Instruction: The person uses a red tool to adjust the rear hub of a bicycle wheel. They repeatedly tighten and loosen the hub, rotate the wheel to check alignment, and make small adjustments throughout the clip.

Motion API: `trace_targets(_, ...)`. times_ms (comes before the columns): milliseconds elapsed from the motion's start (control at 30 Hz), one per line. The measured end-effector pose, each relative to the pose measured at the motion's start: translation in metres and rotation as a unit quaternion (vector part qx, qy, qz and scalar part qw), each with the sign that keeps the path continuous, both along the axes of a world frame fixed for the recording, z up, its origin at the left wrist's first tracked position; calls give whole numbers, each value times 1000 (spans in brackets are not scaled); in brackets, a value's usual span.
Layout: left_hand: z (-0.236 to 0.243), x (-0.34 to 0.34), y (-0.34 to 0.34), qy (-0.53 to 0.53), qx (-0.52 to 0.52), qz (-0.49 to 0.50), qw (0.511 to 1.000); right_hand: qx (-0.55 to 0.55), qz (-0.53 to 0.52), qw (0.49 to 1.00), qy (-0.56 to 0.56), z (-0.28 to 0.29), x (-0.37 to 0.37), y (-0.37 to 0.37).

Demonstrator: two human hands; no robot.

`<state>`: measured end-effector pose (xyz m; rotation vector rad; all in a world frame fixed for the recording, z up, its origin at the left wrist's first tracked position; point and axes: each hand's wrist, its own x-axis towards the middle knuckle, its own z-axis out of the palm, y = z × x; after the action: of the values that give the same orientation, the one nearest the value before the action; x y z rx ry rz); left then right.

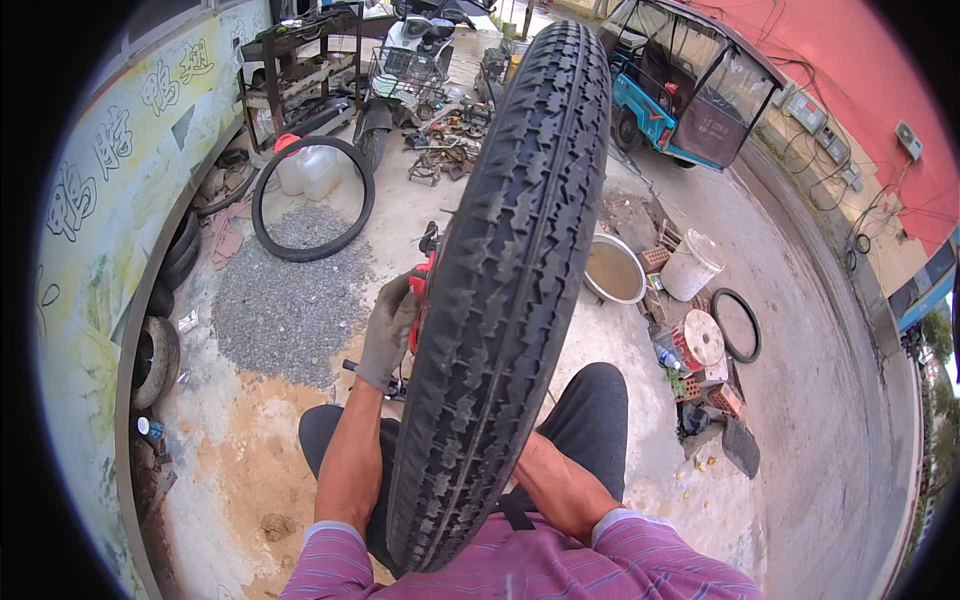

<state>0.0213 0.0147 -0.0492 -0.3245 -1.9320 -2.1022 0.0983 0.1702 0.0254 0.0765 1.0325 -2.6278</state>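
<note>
A large black tyre (500,290) with a knobbly tread stands upright and tilted right in front of me, between my arms. My left hand (390,325), in a grey glove, is at its left side with the fingers curled in against a red part (417,285). The tyre covers most of that part, so its kind cannot be told. My right forearm (565,485) reaches in behind the tyre, which hides my right hand. Below my left wrist a black handle-like bar (350,366) shows in part.
A loose tyre (366,205) rests by a gravel pile (275,300). On the right are a basin of murky water (614,270), a white bucket (692,265), bricks and a smaller tyre (735,325). Metal parts (450,140), a scooter (415,50) and a blue three-wheeler (690,85) stand farther off.
</note>
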Motion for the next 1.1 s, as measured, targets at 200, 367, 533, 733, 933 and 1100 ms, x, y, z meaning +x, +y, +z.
trace_targets(200,2,7,-4,-28,-18,-4,999,13,-57,998,-31,13,5,-2)
trace_targets(367,9,7,-2,-23,-34,2,999,-70,33,997,-8,-7,-6,7)
trace_targets(533,5,5,8,-48,86,-44,994,49,-11,998,45,-27,-7,16)
trace_targets(733,4,4,6,-10,-68,5,998,-8,6,1000,21,-17,-6,22)
trace_targets(933,12,8,0,-4,-89,5,996,-16,8,999,44,-8,1,14)
trace_targets(1100,16,10,-3,-6,-106,16,994,-51,14,998,31,-9,1,14)
